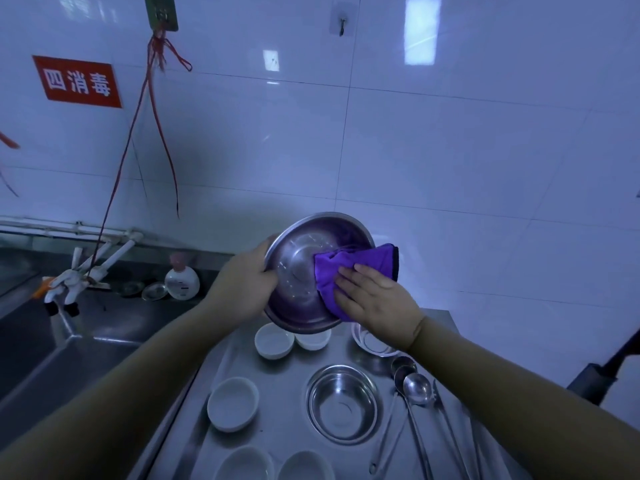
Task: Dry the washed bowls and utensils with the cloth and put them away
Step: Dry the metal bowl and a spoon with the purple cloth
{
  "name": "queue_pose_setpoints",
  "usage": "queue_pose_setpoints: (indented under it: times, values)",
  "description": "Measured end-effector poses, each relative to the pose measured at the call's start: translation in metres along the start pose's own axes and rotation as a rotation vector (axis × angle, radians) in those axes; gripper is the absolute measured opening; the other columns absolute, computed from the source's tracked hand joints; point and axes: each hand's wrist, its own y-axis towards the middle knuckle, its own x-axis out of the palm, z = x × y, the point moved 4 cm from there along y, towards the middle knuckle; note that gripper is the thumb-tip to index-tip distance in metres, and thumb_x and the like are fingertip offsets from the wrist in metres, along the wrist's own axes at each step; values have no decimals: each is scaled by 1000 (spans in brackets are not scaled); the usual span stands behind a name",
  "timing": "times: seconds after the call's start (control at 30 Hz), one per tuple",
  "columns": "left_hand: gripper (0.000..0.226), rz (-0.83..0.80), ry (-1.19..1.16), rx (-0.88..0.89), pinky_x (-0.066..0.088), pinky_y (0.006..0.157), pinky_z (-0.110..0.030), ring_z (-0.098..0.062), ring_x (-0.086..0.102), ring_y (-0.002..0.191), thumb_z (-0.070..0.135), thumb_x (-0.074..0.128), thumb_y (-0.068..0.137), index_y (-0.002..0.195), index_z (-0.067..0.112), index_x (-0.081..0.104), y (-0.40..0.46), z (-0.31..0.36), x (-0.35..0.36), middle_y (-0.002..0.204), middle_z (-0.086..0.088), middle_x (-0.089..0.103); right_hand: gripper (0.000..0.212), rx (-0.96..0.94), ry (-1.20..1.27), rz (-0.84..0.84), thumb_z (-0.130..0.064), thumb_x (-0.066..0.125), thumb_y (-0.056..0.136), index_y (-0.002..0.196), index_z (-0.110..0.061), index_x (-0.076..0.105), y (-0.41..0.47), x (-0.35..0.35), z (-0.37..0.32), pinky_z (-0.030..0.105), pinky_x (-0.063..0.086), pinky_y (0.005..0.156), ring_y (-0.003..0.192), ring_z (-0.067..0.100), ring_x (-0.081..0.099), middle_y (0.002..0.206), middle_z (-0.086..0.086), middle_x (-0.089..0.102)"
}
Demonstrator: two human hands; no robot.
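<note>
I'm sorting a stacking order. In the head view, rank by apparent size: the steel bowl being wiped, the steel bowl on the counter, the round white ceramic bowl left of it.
1. Steel bowl being wiped, though nearer the camera.
2. Steel bowl on the counter.
3. White ceramic bowl.

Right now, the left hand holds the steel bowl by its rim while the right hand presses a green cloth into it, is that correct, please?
Not quite: the cloth is purple, not green, as the head view shows. The left hand does hold the steel bowl by its rim, and the right hand presses the cloth into it.
</note>
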Motion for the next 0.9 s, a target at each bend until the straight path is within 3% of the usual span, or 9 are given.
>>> queue_pose_setpoints:
  times: [0.17, 0.23, 0.3, 0.37, 0.47, 0.57, 0.7, 0.83, 0.9]
  values:
    - [54, 135, -2, -49, 45, 68, -19, -11, 63, 83, 12, 43, 75, 116, 45, 56, 1, -1, 14, 88, 14, 67, 30, 340, 59, -22, -9, 48, 80, 92, -7, 76, 14, -2, -34, 45, 52, 91, 98, 29, 69, 101, 14, 73]
    - [52, 187, -52, -66, 42, 67, -17, -8, 61, 82, 8, 45, 78, 114, 44, 57, -1, -4, 23, 86, 17, 67, 25, 446, 122, -14, -9, 66, 68, 91, -7, 76, 20, -6, -48, 42, 54, 88, 94, 27, 71, 97, 13, 74]
    - [47, 229, -102, -69, 41, 66, -16, -2, 60, 79, 12, 46, 78, 112, 43, 57, -3, -4, 32, 82, 20, 65, 40, 583, 210, -7, -5, 81, 53, 92, -6, 76, 28, -8, -59, 39, 57, 83, 91, 25, 71, 96, 12, 74]
    - [48, 263, -165, -93, 43, 65, -18, -2, 61, 76, 8, 47, 81, 108, 46, 59, -4, -6, 39, 77, 21, 66, 47, 679, 293, 37, -1, 83, 50, 96, -4, 74, 36, -10, -68, 36, 58, 81, 91, 23, 71, 97, 11, 74]
    - [56, 238, -246, -88, 45, 65, -20, 3, 62, 71, 4, 49, 81, 86, 58, 60, -2, -9, 39, 77, 29, 67, 48, 612, 381, 102, -1, 79, 55, 102, -2, 72, 34, -11, -67, 34, 56, 84, 95, 23, 70, 103, 11, 73]
    - [40, 110, -208, -78, 46, 60, -28, 5, 59, 58, 9, 48, 68, 72, 47, 63, 2, -9, 25, 66, 22, 67, 35, 353, 326, 41, -4, 70, 65, 100, -6, 73, 17, -10, -54, 34, 54, 87, 96, 23, 69, 106, 9, 72]
    - [34, -95, -105, -92, 49, 42, -30, -10, 63, 49, 12, 46, 59, 69, 38, 65, 10, -4, 9, 57, 8, 66, 18, 83, 179, 6, -5, 60, 83, 92, -12, 74, -1, -7, -32, 35, 53, 88, 94, 23, 69, 101, 7, 72]
    - [29, 81, -221, -92, 50, 48, -20, -6, 66, 60, 22, 57, 63, 86, 36, 67, 8, 7, 12, 70, 9, 70, 16, 199, 137, 169, -2, 62, 79, 85, -9, 75, 11, -18, -11, 32, 55, 80, 84, 22, 70, 91, 6, 74]
    - [30, 148, -347, -58, 52, 58, -22, -11, 66, 70, 12, 64, 71, 98, 24, 65, -4, 8, 35, 78, 6, 71, 16, 320, 131, 248, 0, 61, 77, 84, -7, 74, 25, -24, -13, 31, 54, 74, 78, 22, 69, 89, 7, 73]
